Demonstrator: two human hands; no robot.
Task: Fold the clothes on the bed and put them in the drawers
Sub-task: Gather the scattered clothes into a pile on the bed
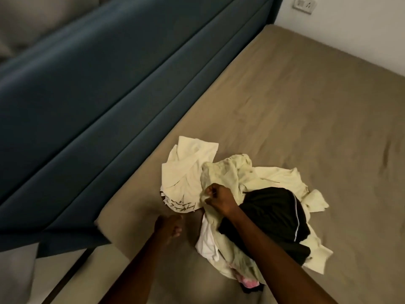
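The right hand (219, 199) pinches a crumpled pale-yellow cotton garment (221, 174) atop the heap on the tan bedsheet (306, 106); the blurred left hand (168, 226) hovers beside it, its grip unclear.

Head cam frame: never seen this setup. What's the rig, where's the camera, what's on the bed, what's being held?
There is no robot. A person works with two bare hands, and the single camera sits on their head, looking forward and down.

The surface is a bed with a tan sheet and a blue padded headboard. On it lies an unfolded pile: cream garments, a black garment, some white cloth and a pink piece.

The right hand grips cream fabric. The left hand is blurred, loosely curled, apparently holding nothing.
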